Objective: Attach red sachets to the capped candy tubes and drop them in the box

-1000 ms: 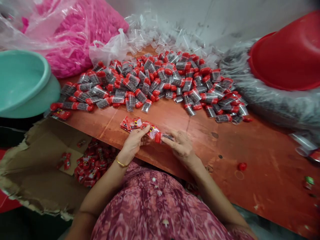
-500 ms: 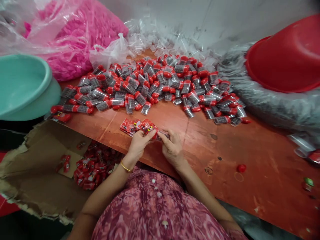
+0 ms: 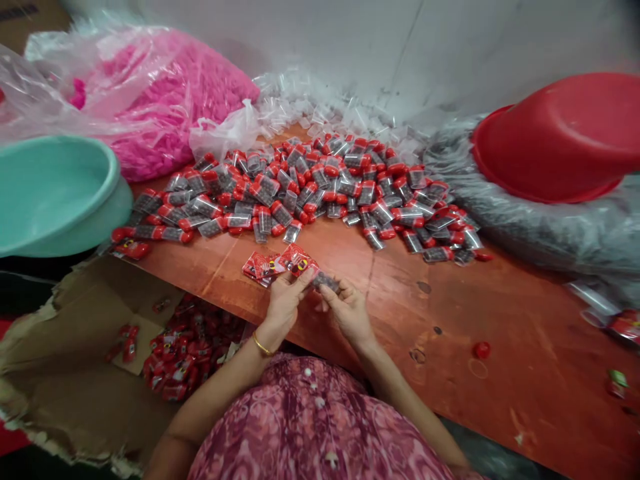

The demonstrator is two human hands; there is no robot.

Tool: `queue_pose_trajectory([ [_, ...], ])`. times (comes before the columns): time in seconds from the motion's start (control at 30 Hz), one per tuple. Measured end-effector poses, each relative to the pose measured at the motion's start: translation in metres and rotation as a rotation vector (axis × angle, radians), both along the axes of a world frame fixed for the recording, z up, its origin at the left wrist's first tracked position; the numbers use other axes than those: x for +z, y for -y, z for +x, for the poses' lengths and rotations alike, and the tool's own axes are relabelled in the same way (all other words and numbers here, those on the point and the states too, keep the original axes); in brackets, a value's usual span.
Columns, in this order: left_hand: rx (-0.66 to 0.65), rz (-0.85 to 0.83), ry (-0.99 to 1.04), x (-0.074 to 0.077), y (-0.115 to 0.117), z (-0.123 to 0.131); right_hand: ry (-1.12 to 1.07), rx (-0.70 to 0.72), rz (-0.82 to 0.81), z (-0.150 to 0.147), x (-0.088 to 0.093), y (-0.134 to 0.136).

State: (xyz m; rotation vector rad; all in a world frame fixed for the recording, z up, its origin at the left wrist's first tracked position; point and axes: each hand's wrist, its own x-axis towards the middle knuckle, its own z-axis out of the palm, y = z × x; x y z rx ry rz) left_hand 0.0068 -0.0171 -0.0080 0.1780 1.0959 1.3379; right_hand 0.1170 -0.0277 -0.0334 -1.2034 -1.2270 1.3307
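My left hand [image 3: 284, 305] pinches a flat red printed wrapper [image 3: 297, 259] between thumb and fingers. In my right hand [image 3: 351, 315] is a small clear container with dark contents [image 3: 325, 281], its near end meeting the wrapper's lower corner. Whether the container is inside the wrapper's edge I cannot tell. More red printed wrappers [image 3: 257, 265] lie stacked on the table just left of my fingers. Beyond my hands spreads a large heap of red-capped clear containers [image 3: 305, 190] with dark contents.
A cardboard box [image 3: 65, 360] of red wrapped pieces [image 3: 175, 363] stands below the table's left edge. A turquoise basin [image 3: 55, 193] and a bag of pink pieces [image 3: 170, 93] are at left. At right, a red tub [image 3: 555, 140] rests on a plastic bag [image 3: 520, 220].
The camera view has shifted, so the scene sits lower. My right hand is slightly farther from the left, and more of the dark-filled container shows between them.
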Motion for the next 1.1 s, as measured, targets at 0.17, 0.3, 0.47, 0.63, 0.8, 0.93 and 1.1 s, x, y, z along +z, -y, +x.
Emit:
queue_pose_trajectory([
  [0.17,0.011,0.014,0.058,0.002,0.0,0.001,0.204,-0.068,0.208,-0.008,0.011,0.005],
  [0.3,-0.015,0.049,0.043,0.003,-0.002,-0.007,-0.072,0.009,0.021,-0.013,0.009,0.001],
  [0.47,-0.173,0.199,-0.224,-0.004,-0.004,-0.011,-0.386,0.105,-0.178,-0.016,0.004,-0.003],
  [0.63,-0.245,0.25,-0.236,-0.003,-0.004,-0.012,-0.073,-0.009,0.04,-0.015,0.004,-0.003],
  [0.8,-0.231,0.223,-0.105,0.004,-0.009,-0.01,0.046,0.007,0.167,-0.017,0.004,-0.002],
  [0.93,-0.172,0.219,-0.212,-0.005,-0.003,0.0,-0.013,-0.083,0.111,-0.02,0.002,-0.004],
  [1.1,-0.13,0.211,-0.152,-0.005,-0.003,-0.008,-0.047,0.078,0.046,-0.015,0.007,-0.01],
])
